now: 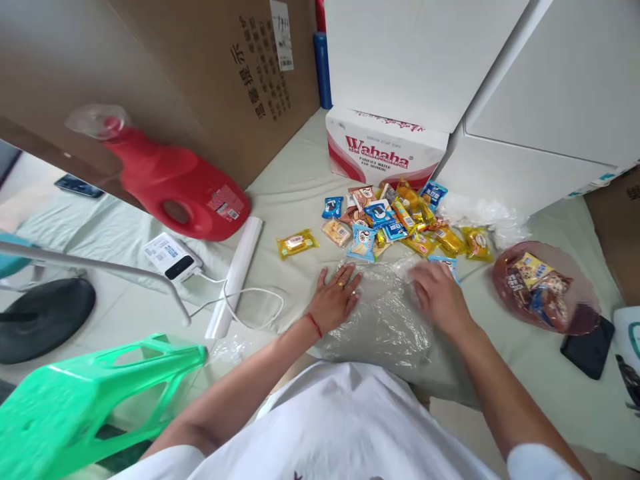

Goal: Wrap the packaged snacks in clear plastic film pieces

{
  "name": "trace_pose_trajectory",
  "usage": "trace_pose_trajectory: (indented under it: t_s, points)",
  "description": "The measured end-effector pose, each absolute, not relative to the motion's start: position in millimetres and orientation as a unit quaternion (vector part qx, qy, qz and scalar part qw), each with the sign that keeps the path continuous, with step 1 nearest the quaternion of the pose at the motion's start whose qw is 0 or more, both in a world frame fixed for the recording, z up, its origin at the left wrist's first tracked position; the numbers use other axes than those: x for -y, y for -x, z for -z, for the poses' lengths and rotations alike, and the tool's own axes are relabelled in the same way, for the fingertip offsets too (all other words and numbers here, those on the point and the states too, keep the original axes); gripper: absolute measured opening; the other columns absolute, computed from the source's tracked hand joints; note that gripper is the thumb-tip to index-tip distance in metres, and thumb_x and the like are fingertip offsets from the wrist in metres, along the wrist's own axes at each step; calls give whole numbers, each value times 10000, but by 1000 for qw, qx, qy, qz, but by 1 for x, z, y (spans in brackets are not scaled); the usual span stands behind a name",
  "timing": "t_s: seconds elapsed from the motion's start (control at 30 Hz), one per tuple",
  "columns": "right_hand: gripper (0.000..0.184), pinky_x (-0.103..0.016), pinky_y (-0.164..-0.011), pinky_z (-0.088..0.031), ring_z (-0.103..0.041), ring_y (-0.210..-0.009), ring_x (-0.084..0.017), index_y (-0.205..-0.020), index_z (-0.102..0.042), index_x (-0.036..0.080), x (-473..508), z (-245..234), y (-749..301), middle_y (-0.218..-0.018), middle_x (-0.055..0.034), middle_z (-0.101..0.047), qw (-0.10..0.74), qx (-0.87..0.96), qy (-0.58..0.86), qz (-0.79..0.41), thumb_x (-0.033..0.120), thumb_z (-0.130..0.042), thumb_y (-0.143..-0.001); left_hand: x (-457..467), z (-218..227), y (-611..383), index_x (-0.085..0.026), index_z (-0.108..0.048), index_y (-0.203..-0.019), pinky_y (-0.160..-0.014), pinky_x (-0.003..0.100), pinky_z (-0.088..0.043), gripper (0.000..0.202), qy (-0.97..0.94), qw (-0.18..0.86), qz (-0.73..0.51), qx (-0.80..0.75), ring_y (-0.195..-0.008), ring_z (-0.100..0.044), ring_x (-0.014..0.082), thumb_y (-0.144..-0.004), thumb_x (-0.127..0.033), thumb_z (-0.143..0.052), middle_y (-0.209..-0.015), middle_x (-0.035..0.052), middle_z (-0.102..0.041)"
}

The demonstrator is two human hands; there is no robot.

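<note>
A clear, crinkled plastic bag lies flat on the pale green sheet in front of me. My left hand rests on its left side, fingers spread, with a ring and a red string bracelet. At the bag's upper right, my right hand has its fingers bent together on the plastic, seeming to pinch its edge. Just beyond the hands is a pile of small wrapped snacks in blue, yellow and brown. A light-blue packet lies partly behind my right hand. One yellow-wrapped snack sits apart at the left.
A pink translucent bowl with several snack packets stands right, by a black phone. Behind the pile are a Wahaha carton and crumpled plastic. Leftward are a red jug, a white cabled device and a green stool.
</note>
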State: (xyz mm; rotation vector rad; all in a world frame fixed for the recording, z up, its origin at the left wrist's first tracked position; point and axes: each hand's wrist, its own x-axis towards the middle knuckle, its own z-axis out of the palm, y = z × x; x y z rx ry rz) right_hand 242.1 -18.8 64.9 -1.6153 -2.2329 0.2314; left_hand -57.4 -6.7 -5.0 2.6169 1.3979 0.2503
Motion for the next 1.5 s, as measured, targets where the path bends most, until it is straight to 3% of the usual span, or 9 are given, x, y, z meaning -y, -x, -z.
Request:
trace_pose_trajectory:
  t_s: [0.2, 0.4, 0.57, 0.7, 0.77, 0.87, 1.1, 1.33, 1.5]
  points:
    - [449, -616, -1250, -174, -422, -1440, -359, -1401, -651, 174, -113, -62, -220, -1443, -144, -641, 96, 848, 518, 61, 226, -570, -963, 6, 5, 57, -259, -475, -1569, -1268, 656, -173, 523, -873, 99, -90, -469, -1563, -359, 293, -1089, -431, -358, -1692, 117, -375]
    - [407, -662, -1216, -159, -499, -1347, -341, -1326, -714, 270, -142, -65, -243, -1351, -74, -717, 101, 852, 514, -25, 265, -611, -932, 6, 3, 58, -250, -500, -1553, -1271, 652, -187, 522, -870, 113, -102, -468, -1549, -383, 297, -1075, -433, -398, -1674, 120, -410]
    - [321, -618, -1208, -220, -440, -1381, -343, -1231, -759, 282, -89, -98, -239, -1305, -92, -700, 216, 785, 580, 18, 308, -570, -974, 6, 2, 57, -245, -483, -1565, -1267, 656, -198, 528, -868, 113, -107, -472, -1550, -381, 292, -1081, -425, -371, -1678, 115, -403]
    - [347, -425, -948, -495, -607, -1011, -265, -1051, -745, 223, -3, -97, -225, -1021, -83, -703, 323, 681, 630, -186, 502, -548, -989, 6, 4, 57, -258, -477, -1564, -1271, 644, -188, 526, -869, 109, -107, -471, -1559, -368, 283, -1085, -435, -354, -1683, 104, -397]
    - [381, -332, -776, -519, -613, -834, -214, -1007, -709, 215, 37, -78, -208, -906, -42, -691, 345, 588, 648, -339, 566, -564, -974, 6, 4, 57, -268, -480, -1562, -1273, 634, -186, 522, -870, 106, -107, -469, -1559, -369, 281, -1084, -437, -357, -1682, 99, -400]
    - [426, -282, -597, -467, -556, -638, -180, -911, -668, 206, 76, -44, -176, -721, -9, -622, 348, 478, 696, -407, 615, -552, -954, 6, 4, 57, -267, -487, -1559, -1273, 626, -186, 519, -870, 104, -106, -471, -1555, -373, 284, -1079, -425, -367, -1683, 101, -399]
    - [482, -343, -743, -497, -647, -851, -236, -1263, -677, 195, 68, -40, -199, -1106, -135, -697, 219, 558, 796, -81, 542, -450, -1017, 6, 4, 56, -267, -496, -1558, -1273, 642, -165, 518, -871, 106, -111, -466, -1555, -372, 285, -1089, -421, -338, -1680, 102, -401]
    - [522, -499, -905, -496, -605, -1074, -363, -1171, -710, 142, -1, -34, -296, -1054, -203, -689, 131, 522, 843, -4, 574, -605, -898, 6, 4, 56, -267, -488, -1566, -1269, 654, -183, 524, -868, 108, -115, -470, -1550, -385, 290, -1088, -430, -349, -1674, 106, -410]
    - [384, -537, -1003, -464, -575, -1126, -354, -1189, -726, 139, -28, -45, -253, -1161, -214, -687, 232, 640, 730, 58, 378, -493, -999, 7, 5, 56, -271, -492, -1563, -1270, 652, -183, 523, -870, 104, -119, -466, -1554, -376, 289, -1090, -437, -344, -1676, 105, -406]
